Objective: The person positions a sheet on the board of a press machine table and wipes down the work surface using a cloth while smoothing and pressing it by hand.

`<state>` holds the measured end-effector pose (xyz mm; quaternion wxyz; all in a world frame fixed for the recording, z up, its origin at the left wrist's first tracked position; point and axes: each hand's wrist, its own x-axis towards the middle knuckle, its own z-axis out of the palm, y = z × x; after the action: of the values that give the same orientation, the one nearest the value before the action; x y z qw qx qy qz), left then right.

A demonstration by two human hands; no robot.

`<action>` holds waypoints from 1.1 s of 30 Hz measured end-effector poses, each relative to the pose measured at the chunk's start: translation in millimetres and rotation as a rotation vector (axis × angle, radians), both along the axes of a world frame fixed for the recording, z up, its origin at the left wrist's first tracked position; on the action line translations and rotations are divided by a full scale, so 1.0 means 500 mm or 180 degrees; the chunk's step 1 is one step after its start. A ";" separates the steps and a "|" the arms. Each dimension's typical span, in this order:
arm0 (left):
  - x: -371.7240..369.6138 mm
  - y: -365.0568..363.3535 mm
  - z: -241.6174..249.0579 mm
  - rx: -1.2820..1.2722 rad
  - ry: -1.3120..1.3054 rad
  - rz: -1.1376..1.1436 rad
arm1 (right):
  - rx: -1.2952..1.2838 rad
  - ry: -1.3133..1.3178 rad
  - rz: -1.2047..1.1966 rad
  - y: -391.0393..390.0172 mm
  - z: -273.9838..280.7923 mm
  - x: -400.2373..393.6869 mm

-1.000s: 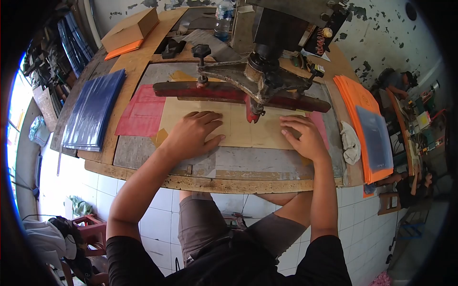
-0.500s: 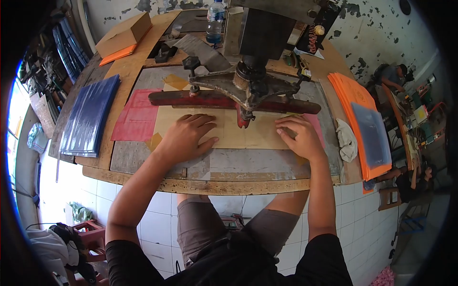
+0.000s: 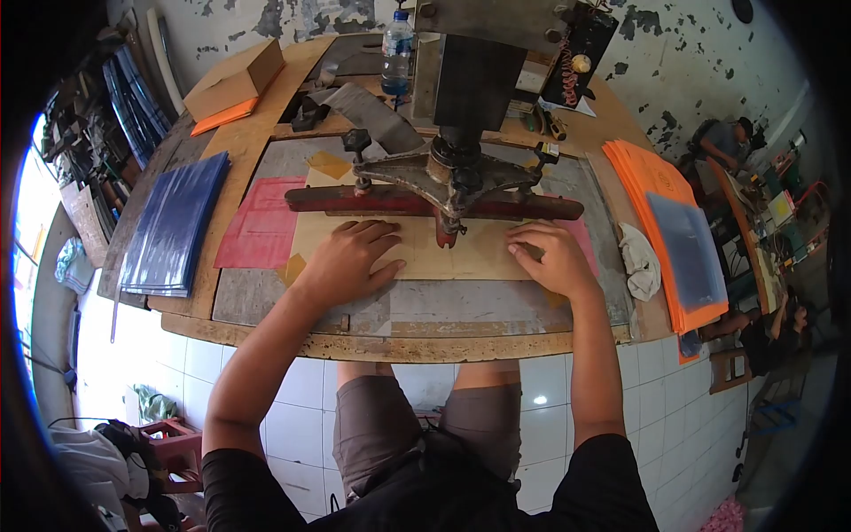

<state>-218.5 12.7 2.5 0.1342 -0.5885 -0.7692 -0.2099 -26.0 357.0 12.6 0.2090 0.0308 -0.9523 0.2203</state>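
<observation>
A tan sheet (image 3: 461, 257) lies on the grey work plate under a press with a long red-edged bar (image 3: 372, 201). My left hand (image 3: 347, 257) rests on the sheet's left part, palm down, fingers stretched forward and thumb apart. On the right part, my right hand (image 3: 551, 255) lies with fingers slightly bent and the thumb apart. Neither hand grips anything. The bar spans just beyond my fingertips, and a red prong (image 3: 445, 232) juts toward me at its middle. A pink-red sheet (image 3: 257, 226) shows left of the tan one. The bar hides the sheet's far part.
Dark blue plastic covers (image 3: 173, 226) lie at the left. Orange folders (image 3: 651, 177) with clear blue sleeves and a white rag (image 3: 640, 262) are at the right. A cardboard box (image 3: 235, 80) and a water bottle (image 3: 397, 53) stand behind. Other people sit at the far right.
The press bar has come down a little toward the sheet. My right leg has swung inward. Both hands stay on the sheet, and the view has shifted slightly.
</observation>
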 end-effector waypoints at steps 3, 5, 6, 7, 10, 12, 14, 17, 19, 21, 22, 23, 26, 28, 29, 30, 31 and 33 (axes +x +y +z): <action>-0.003 -0.001 -0.002 0.0054 0.0113 -0.0053 | -0.0010 0.0006 0.0024 0.000 0.002 0.003; -0.008 -0.011 0.004 0.0090 0.0131 -0.0090 | -0.0045 -0.0021 0.0028 0.000 0.005 0.005; -0.003 -0.020 0.020 0.0195 0.0144 -0.0016 | -0.0004 0.0020 0.0026 0.001 0.004 0.006; 0.001 -0.033 0.037 0.0304 0.0163 0.0065 | 0.0042 0.0066 0.0031 0.001 0.003 0.009; 0.070 -0.107 0.082 0.0895 -0.0091 0.0473 | -0.0073 0.0093 -0.0132 -0.015 0.008 0.041; 0.150 -0.178 0.061 0.1553 -0.0214 0.0696 | -0.0137 0.0238 -0.0242 -0.039 0.007 0.089; 0.237 -0.263 -0.075 0.2091 -0.0049 0.1354 | -0.0185 0.0474 -0.0380 -0.054 -0.011 0.143; 0.338 -0.320 -0.248 0.1481 -0.0840 0.1482 | -0.0358 0.0668 -0.0631 -0.068 -0.034 0.189; 0.365 -0.287 -0.307 0.1031 -0.2098 0.1926 | -0.0386 0.0790 -0.0682 -0.078 -0.032 0.195; 0.366 -0.300 -0.417 0.0442 -0.2466 0.2043 | -0.0185 0.0743 -0.0544 -0.084 -0.034 0.183; 0.355 -0.312 -0.483 -0.0011 -0.2196 0.1989 | -0.0100 0.0659 -0.0463 -0.096 -0.034 0.180; 0.336 -0.299 -0.498 0.0025 -0.2366 0.2131 | -0.0015 0.0568 -0.0387 -0.109 -0.032 0.177; 0.285 -0.251 -0.534 0.0180 -0.2257 0.2238 | 0.0064 0.0619 -0.0151 -0.141 -0.023 0.178; 0.244 -0.225 -0.579 0.0355 -0.1298 0.1876 | 0.0073 0.0618 -0.0017 -0.162 -0.021 0.183; 0.234 -0.221 -0.592 0.0244 -0.1531 0.1878 | 0.0081 0.0618 -0.0020 -0.166 -0.025 0.185; 0.226 -0.219 -0.597 0.0128 -0.1762 0.1878 | 0.0085 0.0618 -0.0025 -0.169 -0.030 0.187; 0.220 -0.216 -0.603 0.0007 -0.1993 0.1875 | 0.0087 0.0617 -0.0034 -0.170 -0.034 0.188; 0.195 -0.222 -0.666 0.0227 -0.1968 0.1794 | -0.0117 0.0710 -0.0075 -0.164 -0.037 0.190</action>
<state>-120.9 -98.3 -330.5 -0.0306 -0.2593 -0.8964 -0.3582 69.0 274.9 -5.7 0.3168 0.0400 -0.9192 0.2305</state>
